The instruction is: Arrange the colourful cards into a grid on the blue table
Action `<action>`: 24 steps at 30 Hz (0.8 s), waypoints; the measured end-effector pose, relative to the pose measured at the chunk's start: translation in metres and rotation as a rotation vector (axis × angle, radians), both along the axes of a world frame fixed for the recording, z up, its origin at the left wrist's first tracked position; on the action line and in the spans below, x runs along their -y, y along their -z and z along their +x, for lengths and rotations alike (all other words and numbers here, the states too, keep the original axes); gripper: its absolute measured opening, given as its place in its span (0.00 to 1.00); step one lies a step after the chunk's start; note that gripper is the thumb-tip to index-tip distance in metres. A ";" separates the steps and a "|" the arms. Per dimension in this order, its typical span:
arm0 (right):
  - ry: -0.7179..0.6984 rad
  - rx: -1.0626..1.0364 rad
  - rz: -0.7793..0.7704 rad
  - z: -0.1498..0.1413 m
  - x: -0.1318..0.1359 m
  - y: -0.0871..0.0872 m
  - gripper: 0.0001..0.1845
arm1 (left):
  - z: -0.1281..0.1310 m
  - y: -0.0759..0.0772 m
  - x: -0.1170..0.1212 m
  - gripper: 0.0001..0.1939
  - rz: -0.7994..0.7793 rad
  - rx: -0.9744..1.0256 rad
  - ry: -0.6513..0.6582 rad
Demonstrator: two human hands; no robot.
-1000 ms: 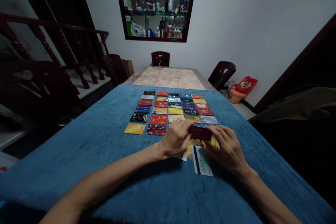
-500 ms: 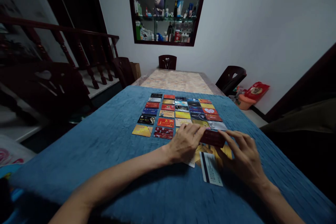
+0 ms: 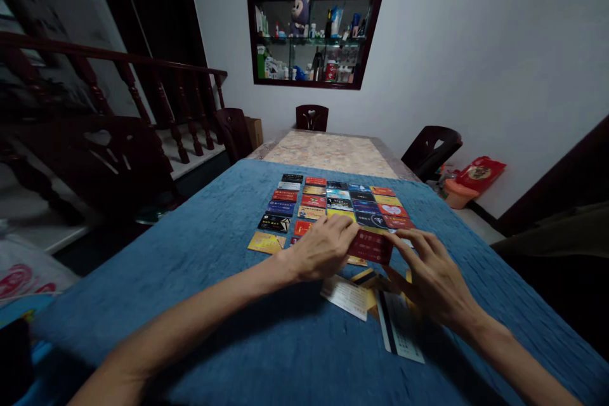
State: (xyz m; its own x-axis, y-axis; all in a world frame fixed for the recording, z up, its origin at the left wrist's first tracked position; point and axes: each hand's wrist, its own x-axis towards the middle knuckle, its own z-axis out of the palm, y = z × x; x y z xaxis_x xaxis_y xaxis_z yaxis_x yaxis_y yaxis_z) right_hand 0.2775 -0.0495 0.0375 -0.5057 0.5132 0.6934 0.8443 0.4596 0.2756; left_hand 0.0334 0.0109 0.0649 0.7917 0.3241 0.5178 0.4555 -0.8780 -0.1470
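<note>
A dark red card (image 3: 370, 247) is held up between both hands, its printed face tilted toward me. My left hand (image 3: 326, 242) pinches its left edge, and my right hand (image 3: 431, 276) grips its right edge with thumb and fingers. Beyond them, rows of colourful cards lie flat on the blue cloth (image 3: 200, 235); a black card (image 3: 274, 222) and a gold card (image 3: 266, 242) are at the left end. My left hand hides part of the nearer rows. Below the hands lie loose cards: a white card (image 3: 346, 297), a striped pale card (image 3: 398, 327) and gold ones partly covered.
The table's far end shows a bare patterned top (image 3: 328, 151). Dark chairs stand around, one at the right (image 3: 431, 149). A wooden railing (image 3: 176, 114) runs along the left. A red bag (image 3: 483, 174) sits over an orange bin (image 3: 459, 193) on the floor.
The dark red card has turned so its printed face shows more. Both hands have shifted slightly left relative to the laid-out cards, uncovering more of the white card. The view has also shifted.
</note>
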 end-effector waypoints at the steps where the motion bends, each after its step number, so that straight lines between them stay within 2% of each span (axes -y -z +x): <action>1: -0.014 -0.002 -0.012 -0.003 -0.006 -0.003 0.26 | -0.005 -0.003 -0.003 0.16 -0.010 -0.002 -0.009; 7: -0.108 -0.007 -0.066 -0.028 -0.046 -0.019 0.29 | -0.033 -0.019 -0.026 0.17 -0.056 -0.030 -0.075; 14: -0.171 -0.036 -0.170 -0.055 -0.098 -0.024 0.24 | -0.066 -0.027 -0.062 0.22 -0.108 -0.049 -0.134; 19: -0.150 -0.019 -0.231 -0.076 -0.132 -0.030 0.23 | -0.089 -0.035 -0.090 0.21 -0.166 -0.059 -0.158; 24: -0.083 0.006 -0.358 -0.103 -0.159 -0.035 0.21 | -0.106 -0.038 -0.114 0.18 -0.231 -0.086 -0.225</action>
State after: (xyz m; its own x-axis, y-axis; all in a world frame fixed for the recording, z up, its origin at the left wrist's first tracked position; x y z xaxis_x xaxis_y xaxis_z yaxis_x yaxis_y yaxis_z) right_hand 0.1745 0.1092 0.0727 -0.5591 0.6801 0.4743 0.7991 0.5945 0.0897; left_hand -0.0723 0.1245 0.1024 0.7246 0.5968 0.3447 0.6365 -0.7713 -0.0024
